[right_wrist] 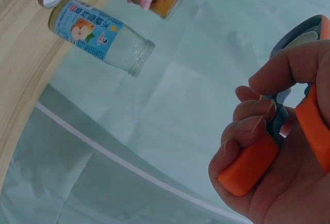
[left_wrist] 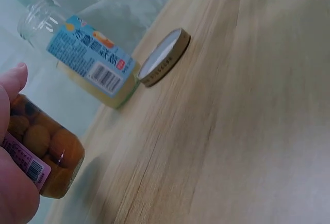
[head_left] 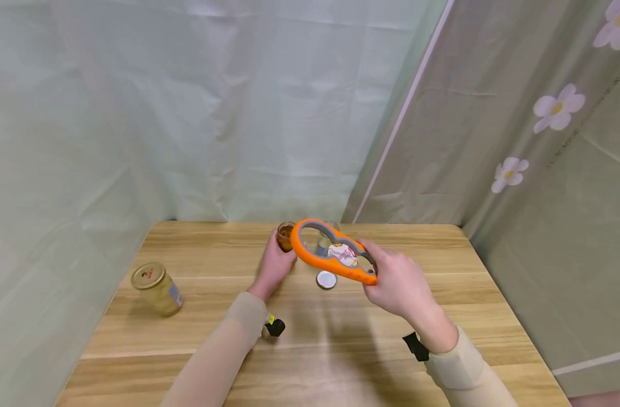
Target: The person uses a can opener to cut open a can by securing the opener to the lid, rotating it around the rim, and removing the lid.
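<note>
My left hand (head_left: 276,260) grips a small glass jar (left_wrist: 54,154) of round brown fruit with a pink label. Its top shows no lid in the head view, and the hand covers its upper part in the left wrist view. My right hand (head_left: 399,280) holds an orange and grey jar opener (head_left: 310,260) by one end, fingers curled round the handle. A white lid with pink print (head_left: 342,254) shows within the opener's middle ring. Behind the opener stands an uncapped glass jar (left_wrist: 93,59) with a blue label and pale contents.
A gold-rimmed lid (head_left: 326,280) lies with its white inside up, in front of the blue-labelled jar. At the left of the wooden table (head_left: 310,362) stands a capped jar (head_left: 159,291) with pale contents. Curtains (head_left: 239,113) hang behind the table.
</note>
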Motion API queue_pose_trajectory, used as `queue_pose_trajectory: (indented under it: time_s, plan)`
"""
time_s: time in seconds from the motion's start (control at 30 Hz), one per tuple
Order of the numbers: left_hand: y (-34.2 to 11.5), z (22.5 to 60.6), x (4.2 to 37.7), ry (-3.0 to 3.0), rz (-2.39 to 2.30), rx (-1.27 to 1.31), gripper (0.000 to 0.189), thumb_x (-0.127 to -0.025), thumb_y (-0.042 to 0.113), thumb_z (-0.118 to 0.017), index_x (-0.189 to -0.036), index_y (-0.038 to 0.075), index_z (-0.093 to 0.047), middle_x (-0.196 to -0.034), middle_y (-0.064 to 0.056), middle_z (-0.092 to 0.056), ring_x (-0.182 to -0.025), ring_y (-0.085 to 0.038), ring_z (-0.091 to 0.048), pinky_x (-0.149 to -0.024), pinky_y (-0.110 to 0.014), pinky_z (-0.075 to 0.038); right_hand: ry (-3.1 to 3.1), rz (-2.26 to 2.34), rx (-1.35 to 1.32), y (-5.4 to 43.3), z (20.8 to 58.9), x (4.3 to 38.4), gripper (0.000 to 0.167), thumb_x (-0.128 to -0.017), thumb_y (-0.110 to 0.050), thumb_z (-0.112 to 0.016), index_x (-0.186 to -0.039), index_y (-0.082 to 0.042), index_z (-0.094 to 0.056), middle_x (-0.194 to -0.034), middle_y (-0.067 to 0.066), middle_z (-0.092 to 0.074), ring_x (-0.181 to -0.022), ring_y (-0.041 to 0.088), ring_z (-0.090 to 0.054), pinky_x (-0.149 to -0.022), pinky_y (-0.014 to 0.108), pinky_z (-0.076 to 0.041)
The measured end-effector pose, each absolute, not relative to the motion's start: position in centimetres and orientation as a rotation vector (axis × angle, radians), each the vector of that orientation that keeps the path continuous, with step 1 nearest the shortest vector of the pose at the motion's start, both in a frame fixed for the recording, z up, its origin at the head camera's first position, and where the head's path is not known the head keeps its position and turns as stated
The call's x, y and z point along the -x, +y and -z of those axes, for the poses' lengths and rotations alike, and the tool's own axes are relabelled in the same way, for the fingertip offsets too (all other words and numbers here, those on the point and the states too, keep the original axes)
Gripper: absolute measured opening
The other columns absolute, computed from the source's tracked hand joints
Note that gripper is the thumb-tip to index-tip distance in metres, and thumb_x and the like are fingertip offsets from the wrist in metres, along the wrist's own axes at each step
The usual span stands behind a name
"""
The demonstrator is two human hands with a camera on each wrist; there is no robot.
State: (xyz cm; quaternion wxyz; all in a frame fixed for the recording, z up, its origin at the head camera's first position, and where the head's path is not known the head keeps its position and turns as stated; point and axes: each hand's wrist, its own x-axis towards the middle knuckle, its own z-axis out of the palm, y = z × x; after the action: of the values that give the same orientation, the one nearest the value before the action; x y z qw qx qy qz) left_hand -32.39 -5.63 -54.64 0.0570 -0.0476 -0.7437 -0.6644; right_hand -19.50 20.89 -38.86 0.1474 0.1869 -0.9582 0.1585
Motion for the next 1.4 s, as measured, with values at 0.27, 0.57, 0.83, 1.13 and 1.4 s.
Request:
queue_pose_trajectory:
  time_s: [0.27,0.57,0.83,1.13,1.4]
  plan:
    - [-6.0,54.7,32.8,-2.292,1.975,0.088,0.058,-0.093,0.030,-0.086,-0.139,0.018,-0.054,-0.130,-0.007,-0.064,-0.125,-0.028,-0.059,-0.112,-0.052,-0.044,-2.767,-0.458,-0.551,20.6,38.7,19.3,0.067,-0.074,-0.006,-0.073,-0.139,-0.020,-0.064,-0.064,-0.009,-0.045,-0.053,0.015,-0.043,-0.050,0.035,-0.038]
    - [-5.8,54.8,32.8,-2.308,1.964,0.033,0.057,-0.094,0.030,-0.086,-0.139,0.018,-0.053,-0.133,-0.008,-0.064,-0.129,-0.028,-0.057,-0.116,-0.051,-0.041,-2.765,-0.440,-0.561,20.6,38.6,19.1,0.066,-0.075,-0.007,-0.073,-0.138,-0.021,-0.064,-0.064,-0.010,-0.046,-0.053,0.015,-0.044,-0.050,0.034,-0.038]
    - [-6.3,55.1,33.2,-2.336,1.983,0.085,0.061,-0.094,0.035,-0.085,-0.141,0.020,-0.051,-0.132,-0.008,-0.063,-0.128,-0.029,-0.057,-0.114,-0.055,-0.042,-2.764,-0.445,-0.554,20.8,38.7,19.0,0.068,-0.074,-0.006,-0.073,-0.139,-0.022,-0.064,-0.063,-0.010,-0.045,-0.053,0.015,-0.043,-0.050,0.034,-0.038]
    - [-6.6,55.4,33.8,-2.372,1.974,0.118,0.059,-0.097,0.026,-0.081,-0.145,0.019,-0.049,-0.133,-0.011,-0.062,-0.126,-0.032,-0.057,-0.112,-0.055,-0.043,-2.776,-0.444,-0.537,20.9,38.9,19.0,0.068,-0.075,-0.006,-0.073,-0.141,-0.022,-0.064,-0.064,-0.010,-0.046,-0.053,0.015,-0.043,-0.050,0.035,-0.038]
    - [-6.6,55.1,33.6,-2.399,1.957,0.101,0.062,-0.097,0.023,-0.081,-0.148,0.018,-0.047,-0.137,-0.012,-0.061,-0.130,-0.033,-0.056,-0.113,-0.056,-0.043,-2.783,-0.443,-0.537,20.8,38.8,19.1,0.068,-0.075,-0.007,-0.073,-0.141,-0.022,-0.064,-0.063,-0.010,-0.046,-0.054,0.015,-0.044,-0.049,0.035,-0.038]
